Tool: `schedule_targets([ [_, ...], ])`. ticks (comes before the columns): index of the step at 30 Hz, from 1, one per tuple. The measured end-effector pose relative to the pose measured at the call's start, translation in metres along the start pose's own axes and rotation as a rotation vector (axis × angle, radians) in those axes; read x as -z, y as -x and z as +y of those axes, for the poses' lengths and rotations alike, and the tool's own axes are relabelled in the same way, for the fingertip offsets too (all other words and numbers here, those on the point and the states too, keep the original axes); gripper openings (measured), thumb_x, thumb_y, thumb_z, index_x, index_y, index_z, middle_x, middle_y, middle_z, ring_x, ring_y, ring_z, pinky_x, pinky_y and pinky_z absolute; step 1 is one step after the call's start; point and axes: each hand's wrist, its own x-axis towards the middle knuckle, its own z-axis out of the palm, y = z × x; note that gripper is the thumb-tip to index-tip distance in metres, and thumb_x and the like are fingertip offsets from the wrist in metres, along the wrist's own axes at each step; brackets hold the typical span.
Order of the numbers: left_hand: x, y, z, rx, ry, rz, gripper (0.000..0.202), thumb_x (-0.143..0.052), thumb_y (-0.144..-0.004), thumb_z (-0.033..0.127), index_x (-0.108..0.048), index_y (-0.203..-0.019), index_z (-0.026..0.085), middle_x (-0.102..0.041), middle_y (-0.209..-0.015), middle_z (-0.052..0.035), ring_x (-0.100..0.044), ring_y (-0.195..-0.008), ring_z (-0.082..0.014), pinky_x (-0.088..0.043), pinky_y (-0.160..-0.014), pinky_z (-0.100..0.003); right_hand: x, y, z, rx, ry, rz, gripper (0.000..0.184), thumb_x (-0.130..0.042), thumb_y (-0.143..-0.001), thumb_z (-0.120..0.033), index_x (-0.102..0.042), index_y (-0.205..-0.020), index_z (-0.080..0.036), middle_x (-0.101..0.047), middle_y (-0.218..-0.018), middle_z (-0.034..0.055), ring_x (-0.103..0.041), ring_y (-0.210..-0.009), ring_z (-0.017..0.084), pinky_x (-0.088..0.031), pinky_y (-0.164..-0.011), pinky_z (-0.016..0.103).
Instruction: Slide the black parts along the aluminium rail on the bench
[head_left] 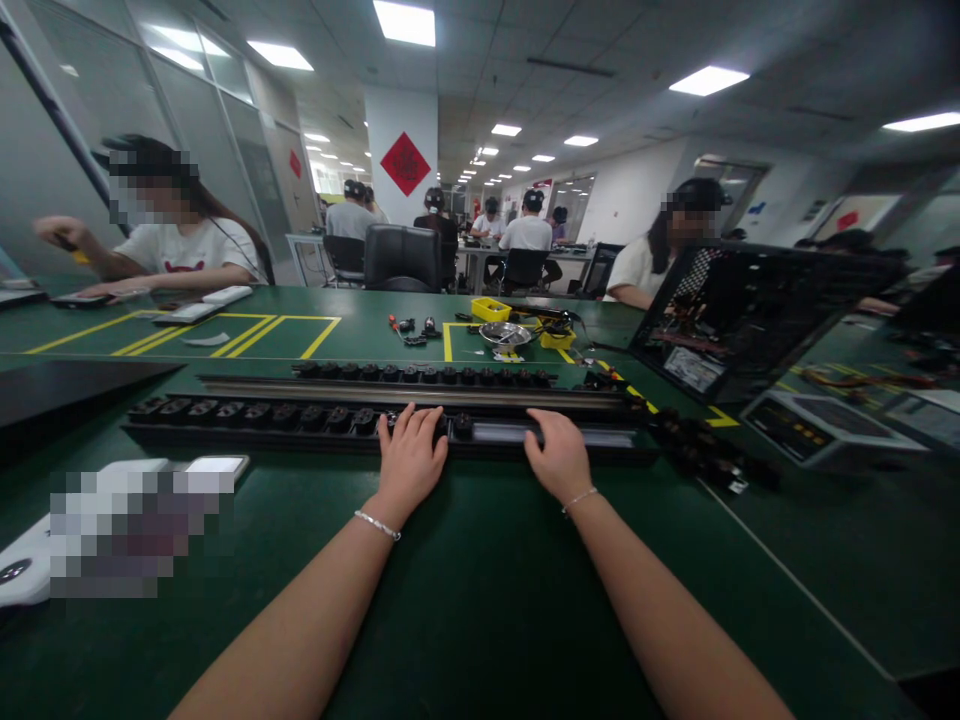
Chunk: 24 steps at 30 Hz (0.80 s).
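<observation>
A long black power strip [247,415] with a row of sockets lies across the green table [480,600] in front of me. My left hand [410,458] rests on its near edge with the fingers stretched over the sockets, holding nothing. My right hand [556,455] lies a little to the right, fingers curled over the strip's edge by a pale label panel [502,432]. A second black power strip [424,375] lies just behind the first. Both wrists wear thin bracelets.
An open computer case [742,310] stands at the right with a grey device [817,428] beside it. A yellow bin [490,309] and a metal bowl [505,333] sit farther back. White devices [217,466] lie at the left. Other people sit at nearby tables.
</observation>
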Motion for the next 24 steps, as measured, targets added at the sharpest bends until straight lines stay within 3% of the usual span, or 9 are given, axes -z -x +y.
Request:
schedule_targets([
  [4, 0.0, 0.0, 0.001, -0.004, -0.008, 0.011, 0.044, -0.043, -0.086, 0.03, -0.047, -0.129, 0.023, -0.056, -0.128, -0.0081, -0.034, -0.132, -0.0262, -0.01, -0.11, -0.059, -0.03, -0.014, -0.052, -0.089, -0.131, -0.087, 0.042, -0.05, -0.081, -0.034, -0.057, -0.117, -0.013, -0.063, -0.114, 0.0101, -0.053, -0.108, 0.022, -0.036, -0.096, 0.035],
  [8, 0.0, 0.001, 0.001, -0.023, -0.021, 0.019, 0.043, -0.042, -0.086, 0.03, -0.048, -0.129, 0.024, -0.056, -0.129, -0.0079, -0.03, -0.134, -0.0263, -0.009, -0.11, -0.06, -0.045, -0.023, -0.081, -0.201, -0.117, -0.144, 0.036, -0.053, -0.08, -0.04, -0.063, -0.108, -0.019, -0.067, -0.106, 0.0063, -0.057, -0.1, 0.022, -0.037, -0.091, 0.035],
  [24, -0.002, -0.001, -0.002, -0.051, -0.004, 0.017, 0.044, -0.043, -0.085, 0.028, -0.049, -0.128, 0.021, -0.057, -0.127, -0.0079, -0.034, -0.132, -0.0263, -0.019, -0.111, -0.051, -0.047, -0.022, -0.09, -0.219, -0.048, -0.118, 0.022, -0.052, -0.08, -0.035, -0.066, -0.091, -0.022, -0.069, -0.095, 0.0039, -0.058, -0.093, 0.02, -0.037, -0.082, 0.032],
])
